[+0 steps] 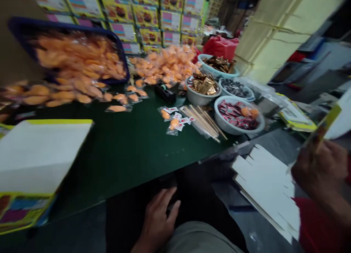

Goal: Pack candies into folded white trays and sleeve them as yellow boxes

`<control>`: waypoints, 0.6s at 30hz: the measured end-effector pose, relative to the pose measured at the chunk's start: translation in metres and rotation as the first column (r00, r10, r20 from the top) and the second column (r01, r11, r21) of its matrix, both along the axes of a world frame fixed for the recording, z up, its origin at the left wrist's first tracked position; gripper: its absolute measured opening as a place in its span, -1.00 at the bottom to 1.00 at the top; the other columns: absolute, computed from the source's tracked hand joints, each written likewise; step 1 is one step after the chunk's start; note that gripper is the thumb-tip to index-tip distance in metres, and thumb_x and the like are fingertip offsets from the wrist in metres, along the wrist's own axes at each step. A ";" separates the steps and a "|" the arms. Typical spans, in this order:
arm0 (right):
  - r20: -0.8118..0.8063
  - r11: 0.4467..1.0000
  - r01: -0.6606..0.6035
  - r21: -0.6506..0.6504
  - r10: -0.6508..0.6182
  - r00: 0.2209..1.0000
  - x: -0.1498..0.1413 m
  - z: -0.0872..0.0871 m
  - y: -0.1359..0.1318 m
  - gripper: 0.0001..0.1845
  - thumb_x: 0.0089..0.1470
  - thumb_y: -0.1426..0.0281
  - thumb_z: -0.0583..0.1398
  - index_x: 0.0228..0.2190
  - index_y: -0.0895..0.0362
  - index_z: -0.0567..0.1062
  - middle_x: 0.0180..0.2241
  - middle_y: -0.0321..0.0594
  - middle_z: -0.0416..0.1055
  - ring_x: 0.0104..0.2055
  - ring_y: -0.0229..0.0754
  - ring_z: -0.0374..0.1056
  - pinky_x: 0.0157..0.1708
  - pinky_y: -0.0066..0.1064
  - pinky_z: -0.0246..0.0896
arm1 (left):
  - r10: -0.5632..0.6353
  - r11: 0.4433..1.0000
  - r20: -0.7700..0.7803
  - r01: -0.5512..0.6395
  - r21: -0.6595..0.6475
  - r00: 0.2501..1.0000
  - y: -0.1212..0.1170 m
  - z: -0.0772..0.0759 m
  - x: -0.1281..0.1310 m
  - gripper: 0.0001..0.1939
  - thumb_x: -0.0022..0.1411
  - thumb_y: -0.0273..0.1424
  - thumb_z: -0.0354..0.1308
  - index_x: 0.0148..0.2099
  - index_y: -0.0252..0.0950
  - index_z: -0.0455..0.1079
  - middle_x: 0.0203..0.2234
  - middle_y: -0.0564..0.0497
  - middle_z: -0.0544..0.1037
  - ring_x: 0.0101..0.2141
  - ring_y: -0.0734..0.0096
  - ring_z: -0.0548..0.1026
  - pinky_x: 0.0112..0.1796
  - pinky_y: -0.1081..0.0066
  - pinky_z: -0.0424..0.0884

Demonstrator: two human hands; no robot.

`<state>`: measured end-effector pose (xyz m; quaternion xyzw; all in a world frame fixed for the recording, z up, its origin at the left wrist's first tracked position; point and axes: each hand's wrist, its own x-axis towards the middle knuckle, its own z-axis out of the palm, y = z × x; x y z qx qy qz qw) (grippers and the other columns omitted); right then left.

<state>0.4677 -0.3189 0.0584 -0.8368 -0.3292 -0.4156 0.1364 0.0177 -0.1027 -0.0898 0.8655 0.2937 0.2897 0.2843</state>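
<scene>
My left hand rests low by my lap near the front edge of the dark green table, fingers stretched out and holding nothing. At the right edge my right hand is closed on a flat yellow-edged carton blank, raised above a stack of white flat carton blanks. A folded yellow-and-white box sits on the table at the left.
Orange packets fill a blue tray and a heap at the back. Bowls of wrapped sweets, a bundle of wooden sticks and a black tape dispenser sit to the right. Printed cartons are stacked behind.
</scene>
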 end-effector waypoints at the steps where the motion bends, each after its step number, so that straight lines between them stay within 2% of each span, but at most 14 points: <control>1: 0.083 0.987 -0.158 0.029 0.155 0.984 -0.013 0.005 0.024 -0.45 0.45 0.22 0.03 0.25 0.20 0.54 0.08 0.35 0.54 0.20 0.23 0.45 -0.05 0.05 0.33 | 0.032 0.998 0.004 -0.032 -0.045 0.999 -0.001 0.012 -0.003 -0.57 0.38 -0.28 0.27 0.27 -0.09 0.48 0.03 -0.07 0.69 -0.03 0.19 0.70 -0.01 0.26 0.66; 3: 0.194 0.882 -0.472 0.000 0.463 0.865 -0.051 0.019 0.072 -0.43 0.40 0.32 0.13 0.38 0.07 0.41 0.20 0.21 0.51 0.23 0.20 0.46 0.03 0.06 0.33 | 0.109 0.985 0.060 -0.100 -0.140 0.992 -0.003 0.039 -0.009 -0.37 0.33 -0.25 0.33 0.40 -0.02 0.34 0.15 -0.11 0.61 0.04 0.11 0.66 0.06 0.14 0.63; 6: 0.156 0.717 -0.696 -0.032 0.692 0.705 -0.130 0.038 0.130 -0.30 0.33 0.47 0.20 0.43 -0.10 0.31 0.34 -0.03 0.40 0.22 0.13 0.46 0.10 0.01 0.35 | 0.265 0.943 0.295 -0.184 -0.276 0.918 -0.006 0.078 -0.019 -0.07 0.28 -0.06 0.37 0.56 -0.01 0.06 0.33 -0.23 0.41 0.20 -0.06 0.54 0.15 -0.02 0.55; 8: -0.039 0.578 -0.812 -0.078 0.813 0.582 -0.183 0.042 0.155 -0.26 0.37 0.44 0.16 0.49 -0.09 0.18 0.44 -0.11 0.26 0.27 0.16 0.40 0.15 0.05 0.33 | 0.362 0.912 0.457 -0.205 -0.356 0.813 -0.009 0.096 -0.026 0.08 0.21 0.12 0.37 0.59 -0.04 -0.04 0.40 -0.27 0.30 0.28 -0.15 0.45 0.17 -0.06 0.52; 9: -0.162 0.488 -0.869 -0.082 0.854 0.495 -0.207 0.040 0.163 -0.23 0.38 0.43 0.13 0.51 -0.08 0.09 0.47 -0.13 0.20 0.29 0.19 0.37 0.17 0.08 0.32 | 0.400 0.894 0.509 -0.201 -0.401 0.762 -0.010 0.101 -0.030 0.12 0.17 0.18 0.37 0.58 -0.06 -0.03 0.41 -0.28 0.28 0.29 -0.18 0.42 0.18 -0.05 0.51; 11: -0.387 0.339 -0.939 -0.053 0.860 0.332 -0.252 0.025 0.173 -0.15 0.38 0.42 0.10 0.55 -0.05 -0.09 0.50 -0.12 0.13 0.30 0.27 0.34 0.15 0.15 0.31 | 0.472 0.840 0.550 -0.162 -0.518 0.690 -0.013 0.106 -0.035 0.12 0.12 0.22 0.38 0.55 -0.09 0.05 0.39 -0.25 0.33 0.28 -0.18 0.44 0.17 -0.03 0.53; 12: -0.463 0.292 -0.955 -0.047 0.841 0.280 -0.272 0.013 0.177 -0.12 0.38 0.43 0.09 0.56 -0.03 -0.15 0.50 -0.09 0.11 0.27 0.29 0.35 0.13 0.18 0.32 | 0.520 0.795 0.538 -0.147 -0.588 0.664 -0.014 0.104 -0.037 0.09 0.12 0.21 0.39 0.53 -0.11 0.11 0.36 -0.24 0.39 0.26 -0.16 0.47 0.17 -0.02 0.55; 14: -0.560 0.216 -0.971 -0.102 0.794 0.236 -0.309 -0.015 0.180 -0.10 0.36 0.45 0.08 0.56 0.08 -0.19 0.50 0.04 0.08 0.22 0.28 0.38 0.07 0.17 0.37 | 0.664 0.655 0.427 -0.203 -0.728 0.614 -0.013 0.097 -0.039 -0.03 0.12 0.11 0.44 0.44 -0.18 0.27 0.26 -0.20 0.53 0.21 -0.11 0.53 0.19 0.00 0.54; 16: -0.613 0.142 -0.972 -0.190 0.756 0.230 -0.338 -0.042 0.182 -0.15 0.34 0.47 0.10 0.53 0.28 -0.07 0.48 0.23 0.09 0.21 0.29 0.37 0.07 0.17 0.39 | 0.807 0.479 0.248 -0.348 -0.806 0.537 -0.007 0.088 -0.039 -0.23 0.13 -0.03 0.47 0.28 -0.27 0.43 0.15 -0.18 0.62 0.16 -0.06 0.58 0.24 0.00 0.50; 18: -0.655 0.099 -0.971 -0.219 0.722 0.222 -0.352 -0.059 0.182 -0.18 0.32 0.42 0.17 0.47 0.40 0.06 0.46 0.34 0.10 0.25 0.32 0.31 0.12 0.20 0.37 | 0.885 0.323 0.094 -0.456 -0.829 0.456 0.002 0.079 -0.037 -0.43 0.15 -0.15 0.47 0.12 -0.34 0.53 0.07 -0.18 0.67 0.12 -0.03 0.62 0.27 -0.01 0.47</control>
